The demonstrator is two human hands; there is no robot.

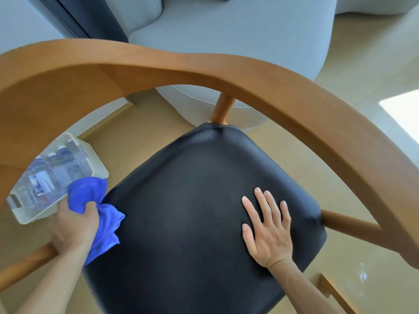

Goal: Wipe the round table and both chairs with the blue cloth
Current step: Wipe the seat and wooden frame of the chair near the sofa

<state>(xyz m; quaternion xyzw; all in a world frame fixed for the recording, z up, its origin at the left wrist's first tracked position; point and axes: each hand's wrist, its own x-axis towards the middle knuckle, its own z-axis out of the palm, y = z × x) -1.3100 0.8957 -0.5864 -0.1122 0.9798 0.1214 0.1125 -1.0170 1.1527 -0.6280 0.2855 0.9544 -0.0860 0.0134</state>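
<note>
1. Blue cloth [97, 211]: it sits at the lower left of the frame, bunched in the left hand [72, 225], whose fingers are curled tight round it, just at the left edge of the black seat [204, 211].
2. The right hand [267, 230] lies flat on the seat at centre right, fingers straight and a little spread, holding nothing.
3. Risk: wadded up like that, the cloth may only drag a narrow strip, leaving patches of seat unwiped.
4. Risk: a loose tail hangs below the fist; it could snag on the wooden leg [27, 261] beside it.
5. Risk: the basket of bottles [52, 177] on the floor at left sits close behind the hand; a wide backswing might knock it.
6. The curved wooden backrest [204, 66] across the top could be skipped, I'd guess.
</note>
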